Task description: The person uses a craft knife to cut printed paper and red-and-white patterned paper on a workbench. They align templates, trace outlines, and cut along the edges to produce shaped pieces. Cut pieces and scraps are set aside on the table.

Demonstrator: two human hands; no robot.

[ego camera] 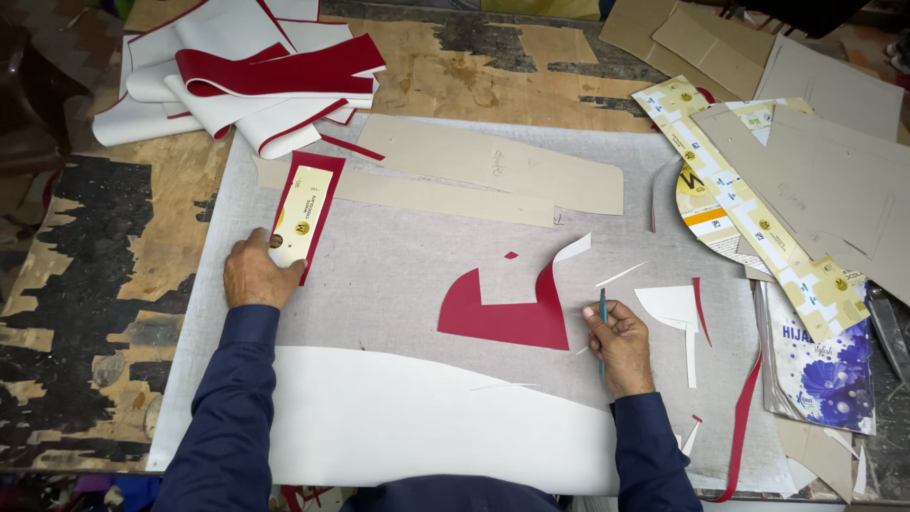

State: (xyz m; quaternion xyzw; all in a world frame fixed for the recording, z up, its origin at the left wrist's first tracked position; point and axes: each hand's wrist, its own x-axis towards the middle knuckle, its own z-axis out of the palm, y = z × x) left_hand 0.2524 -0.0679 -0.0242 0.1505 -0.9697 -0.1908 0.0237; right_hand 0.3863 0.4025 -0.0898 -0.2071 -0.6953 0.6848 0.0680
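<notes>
Near edge: a large white sheet (398, 417) lies curved across the near side of the grey cutting mat (398, 275), between the two dark blue sleeves.
Right hand: the right hand (621, 346) is closed around a thin teal-handled knife (602, 327), held upright just right of the red piece.
Red piece: the red cut piece (502, 313) lies flat at mid-mat, a broad base with a narrow tongue rising on its right; the tongue's tip curls over and shows a white underside.
Left hand: the left hand (258, 275) presses fingers-down on the near end of a cream card template (301, 226), which sits on a red strip (318, 166) at the mat's left.
Offcuts: white and red slivers (673, 308) lie just right of the knife hand.
Risk: the curled tongue could catch the blade and tear, since nothing holds the red piece down; the template could slide on its strip if the pressing hand eases.
Far side: long tan pattern cards (493, 166) lie across the mat, and a heap of red-and-white pieces (246, 81) lies far left on the worn worktop (85, 275).
</notes>
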